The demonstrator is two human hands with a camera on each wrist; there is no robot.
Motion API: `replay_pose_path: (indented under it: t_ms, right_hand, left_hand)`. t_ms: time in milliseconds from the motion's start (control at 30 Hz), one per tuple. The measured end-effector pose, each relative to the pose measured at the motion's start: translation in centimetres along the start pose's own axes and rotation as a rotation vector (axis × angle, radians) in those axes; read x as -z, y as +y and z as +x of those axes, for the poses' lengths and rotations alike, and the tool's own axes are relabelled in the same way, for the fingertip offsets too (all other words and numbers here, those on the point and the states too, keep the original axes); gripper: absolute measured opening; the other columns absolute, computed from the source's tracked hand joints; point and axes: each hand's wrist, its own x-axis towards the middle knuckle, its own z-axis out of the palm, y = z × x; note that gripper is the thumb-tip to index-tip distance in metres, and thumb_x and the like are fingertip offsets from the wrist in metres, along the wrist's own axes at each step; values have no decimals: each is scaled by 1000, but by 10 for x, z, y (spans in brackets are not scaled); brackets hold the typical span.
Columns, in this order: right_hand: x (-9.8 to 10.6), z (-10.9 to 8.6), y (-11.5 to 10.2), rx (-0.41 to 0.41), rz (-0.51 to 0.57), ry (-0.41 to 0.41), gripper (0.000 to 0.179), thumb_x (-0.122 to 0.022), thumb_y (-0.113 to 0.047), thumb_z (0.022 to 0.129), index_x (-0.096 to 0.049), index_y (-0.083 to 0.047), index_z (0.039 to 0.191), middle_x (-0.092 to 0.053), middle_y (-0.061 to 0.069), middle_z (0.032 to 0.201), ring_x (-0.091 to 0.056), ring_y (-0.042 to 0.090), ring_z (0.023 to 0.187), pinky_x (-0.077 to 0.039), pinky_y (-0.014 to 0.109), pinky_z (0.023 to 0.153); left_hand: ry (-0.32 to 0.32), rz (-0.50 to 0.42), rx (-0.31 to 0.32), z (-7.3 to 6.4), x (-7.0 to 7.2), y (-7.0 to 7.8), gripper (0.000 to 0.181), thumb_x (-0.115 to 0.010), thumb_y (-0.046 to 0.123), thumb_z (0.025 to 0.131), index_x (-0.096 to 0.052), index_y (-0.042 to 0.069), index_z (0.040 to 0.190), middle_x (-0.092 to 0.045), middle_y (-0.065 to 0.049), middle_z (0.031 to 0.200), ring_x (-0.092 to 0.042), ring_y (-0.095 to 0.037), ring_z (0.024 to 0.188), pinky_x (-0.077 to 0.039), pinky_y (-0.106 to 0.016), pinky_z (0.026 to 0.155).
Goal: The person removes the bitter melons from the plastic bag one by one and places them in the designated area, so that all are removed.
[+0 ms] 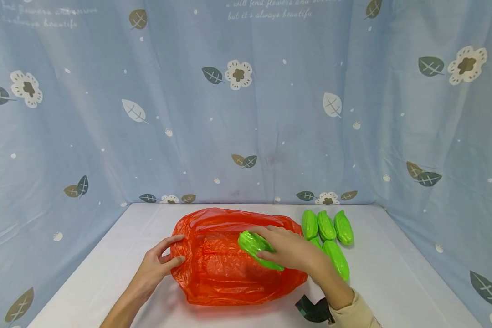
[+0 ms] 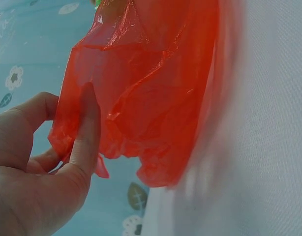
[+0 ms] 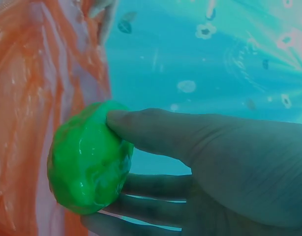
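A red plastic bag [image 1: 229, 291] lies spread on the white table, its wide mouth facing up. At its left side my left hand [image 1: 157, 263] pinches the rim between thumb and fingers; the left wrist view shows the thin film [image 2: 146, 103] between them. My right hand [image 1: 291, 248] is over the right half of the bag's mouth. It grips a bright green, glossy, ridged bitter melon [image 1: 255, 246], held tilted. In the right wrist view the thumb lies on top of the bitter melon [image 3: 89, 162] and the other fingers go round beneath.
Several more green bitter melons [image 1: 326, 225] lie on the table [image 1: 387, 255] to the right of the bag, one partly hidden behind the right hand. A dark device [image 1: 315, 310] sits by the right wrist. A blue patterned curtain [image 1: 270, 114] encloses the table's back and sides.
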Motion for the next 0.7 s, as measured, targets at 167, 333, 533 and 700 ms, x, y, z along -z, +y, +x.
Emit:
replay_pose_path:
  t_ms: [167,333,533,700]
  right_hand:
    - [8,-10,5,-22,24,11,57,-71,-31,90,-48,-26,142,-60,-1,132,-59,20,118,-54,44,94]
    - [14,-21,12,-33,36,23,58,-71,-32,90,-47,-26,142,-58,-3,136,-57,21,122,-54,43,95]
    - [23,-34,21,-22,59,39,57,-71,-29,90,-47,-26,142,-58,-4,134,-58,17,114,-55,39,92]
    - [29,-44,30,-35,100,57,60,-71,-27,90,-45,-23,145,-56,0,140,-58,22,119,-55,44,94]
  left_hand:
    - [4,8,4,0,0,0,58,-72,15,88,-49,15,141,-35,-10,152,-66,-13,105,-59,-27,80]
    - [8,10,8,-1,-1,1,58,-72,15,88,-49,14,141,-36,-11,152,-67,-14,105,-59,-28,80]
    - [7,11,4,-1,-1,1,58,-71,14,88,-49,14,141,-35,-10,152,-67,-13,104,-58,-27,79]
    - [2,8,4,-1,-1,1,58,-71,13,88,-49,14,141,-35,-10,153,-67,-13,102,-59,-28,78]
